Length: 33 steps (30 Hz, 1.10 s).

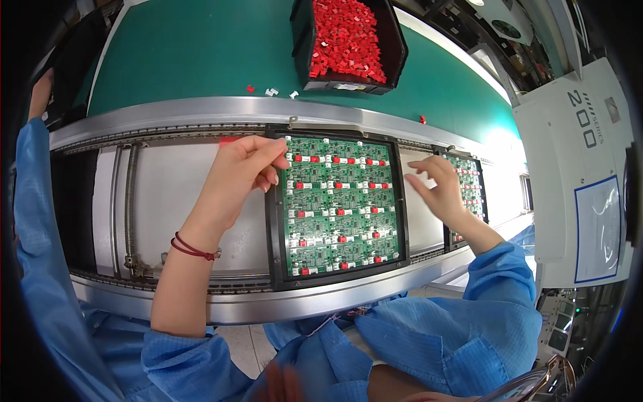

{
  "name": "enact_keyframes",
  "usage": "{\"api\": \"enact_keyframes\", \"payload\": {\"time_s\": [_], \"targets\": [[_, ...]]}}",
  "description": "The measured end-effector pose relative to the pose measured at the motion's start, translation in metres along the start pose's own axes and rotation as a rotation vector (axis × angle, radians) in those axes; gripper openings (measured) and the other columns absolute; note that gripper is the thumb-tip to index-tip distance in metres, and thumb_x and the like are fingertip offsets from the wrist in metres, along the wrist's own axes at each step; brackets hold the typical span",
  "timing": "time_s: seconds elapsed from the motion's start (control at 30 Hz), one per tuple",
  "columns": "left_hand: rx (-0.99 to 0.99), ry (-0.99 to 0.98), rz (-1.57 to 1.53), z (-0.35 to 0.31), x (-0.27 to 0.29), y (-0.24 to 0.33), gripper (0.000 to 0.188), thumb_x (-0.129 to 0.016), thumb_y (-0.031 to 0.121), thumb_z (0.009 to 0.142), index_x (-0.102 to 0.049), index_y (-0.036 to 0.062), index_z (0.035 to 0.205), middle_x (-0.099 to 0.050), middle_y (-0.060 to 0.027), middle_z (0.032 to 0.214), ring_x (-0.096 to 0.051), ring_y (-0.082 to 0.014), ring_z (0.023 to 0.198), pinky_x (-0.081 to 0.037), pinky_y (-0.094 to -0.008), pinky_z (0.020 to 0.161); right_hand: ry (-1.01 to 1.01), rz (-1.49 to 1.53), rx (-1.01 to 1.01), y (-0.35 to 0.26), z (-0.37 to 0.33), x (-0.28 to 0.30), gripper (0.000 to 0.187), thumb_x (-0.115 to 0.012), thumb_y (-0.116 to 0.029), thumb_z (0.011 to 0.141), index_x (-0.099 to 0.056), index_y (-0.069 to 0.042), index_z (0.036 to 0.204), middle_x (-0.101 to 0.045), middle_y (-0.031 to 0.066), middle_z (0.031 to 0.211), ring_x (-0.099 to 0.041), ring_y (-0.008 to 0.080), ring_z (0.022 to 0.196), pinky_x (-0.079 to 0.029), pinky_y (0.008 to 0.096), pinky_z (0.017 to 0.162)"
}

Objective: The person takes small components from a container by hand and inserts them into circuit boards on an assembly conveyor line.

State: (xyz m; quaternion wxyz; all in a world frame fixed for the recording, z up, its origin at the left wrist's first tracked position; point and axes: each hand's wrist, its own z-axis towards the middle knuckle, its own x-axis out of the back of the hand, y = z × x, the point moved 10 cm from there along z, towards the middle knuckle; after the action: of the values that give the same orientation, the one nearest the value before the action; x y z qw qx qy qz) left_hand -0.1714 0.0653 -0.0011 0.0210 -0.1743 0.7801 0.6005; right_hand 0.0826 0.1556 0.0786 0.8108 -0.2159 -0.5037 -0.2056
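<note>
Reaching over the near circuit-board panel (pixel 340 201), the left hand (pixel 241 167) brings thumb and forefinger close together at its upper left corner; whether a small part sits between them I cannot tell. The right hand (pixel 439 187) is half open, thumb and fingers apart with nothing visible between them, near the panel's right edge.

The panel lies in a black frame (pixel 273 234) on the conveyor. Beyond the rail (pixel 174 108), a black bin (pixel 396 50) heaped with red connectors (pixel 345 40) stands on the green bench (pixel 194 60), loose white pieces (pixel 271 92) just beside it. A white machine (pixel 569 228) stands at the right, and a co-worker's blue sleeve (pixel 33 181) runs up the left side.

The right hand and forearm partly hide the second panel (pixel 471 181); the left fingers cover the near panel's corner. Glare whitens the bench's right end, and a skin-toned shape at the bottom is blurred.

Bare conveyor bed (pixel 244 234) lies left of the frame, with a narrower strip between the panels.
</note>
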Motion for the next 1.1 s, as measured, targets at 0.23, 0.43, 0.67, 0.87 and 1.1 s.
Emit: {"api": "enact_keyframes", "payload": {"time_s": [0.23,0.43,0.67,0.87,1.1], "targets": [[-0.080,-0.085,-0.119,-0.026,-0.010,0.029,0.022,-0.054,0.018,0.086,-0.058,0.0001,0.098,-0.055,0.0002,0.078,-0.048,-0.0034,0.063,-0.040,-0.0162,0.058,-0.505,0.067,-0.446,0.001,-0.010,-0.022,0.034,-0.065,-0.035,0.074,-0.066,-0.001,0.070,-0.061,0.0135,0.063,-0.059,0.0204,0.055,-0.046,0.0310,0.053],[-0.042,-0.240,-0.162,-0.064,-0.044,0.061,0.023,-0.051,0.013,0.087,-0.055,-0.0033,0.103,-0.058,-0.0060,0.087,-0.057,-0.0097,0.075,-0.049,-0.0223,0.071,-0.629,0.332,-0.136,-0.078,0.016,-0.017,0.043,-0.060,-0.043,0.076,-0.063,0.000,0.077,-0.062,0.0139,0.073,-0.060,0.0270,0.065,-0.047,0.0347,0.058],[-0.044,-0.250,-0.209,-0.071,-0.043,0.050,0.024,-0.053,0.013,0.086,-0.051,0.0000,0.106,-0.058,-0.0059,0.088,-0.055,-0.0086,0.074,-0.047,-0.0213,0.070,-0.351,0.372,0.136,-0.166,0.080,0.025,0.023,-0.061,-0.016,0.077,-0.061,-0.005,0.096,-0.060,0.0093,0.077,-0.058,0.0200,0.063,-0.046,0.0298,0.057],[-0.143,-0.269,-0.250,-0.070,-0.022,0.045,0.022,-0.048,0.013,0.089,-0.044,0.0019,0.107,-0.053,-0.0025,0.085,-0.048,-0.0077,0.072,-0.041,-0.0197,0.065,-0.451,1.001,0.020,-0.187,0.090,-0.026,0.023,-0.058,-0.008,0.082,-0.058,-0.003,0.105,-0.059,0.0039,0.087,-0.053,0.0082,0.077,-0.044,0.0247,0.068],[-0.192,-0.319,-0.384,-0.067,-0.012,0.035,0.020,-0.046,0.013,0.089,-0.043,0.0028,0.105,-0.052,-0.0041,0.084,-0.047,-0.0086,0.070,-0.040,-0.0210,0.064,-0.636,1.318,-0.327,-0.179,0.080,-0.067,0.021,-0.055,-0.007,0.084,-0.059,0.001,0.103,-0.060,0.0061,0.092,-0.052,0.0089,0.076,-0.043,0.0239,0.070]]}}
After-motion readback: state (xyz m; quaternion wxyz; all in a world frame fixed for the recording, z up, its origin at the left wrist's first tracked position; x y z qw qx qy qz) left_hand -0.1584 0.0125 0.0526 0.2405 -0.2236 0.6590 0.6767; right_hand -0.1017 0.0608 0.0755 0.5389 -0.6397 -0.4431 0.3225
